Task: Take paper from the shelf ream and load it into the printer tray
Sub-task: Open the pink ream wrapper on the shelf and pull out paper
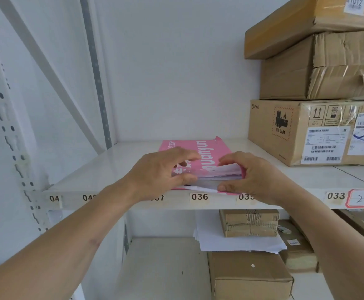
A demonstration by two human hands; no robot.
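Note:
A ream of paper in a pink wrapper (207, 148) lies flat on the white shelf (103, 167), its open end toward me. White sheets (218, 175) show at that open end. My left hand (161, 169) rests on the wrapper's near left part, thumb under the edge. My right hand (248, 176) pinches the near right corner of the sheets and lifts them slightly, thumb below, fingers on top. No printer is in view.
Stacked cardboard boxes (313, 131) stand on the shelf close to the right of the ream. The shelf's front edge carries number labels (199, 197). On the shelf below lie loose white sheets (237, 239) and more boxes (249, 276). A slotted upright (10, 137) stands at left.

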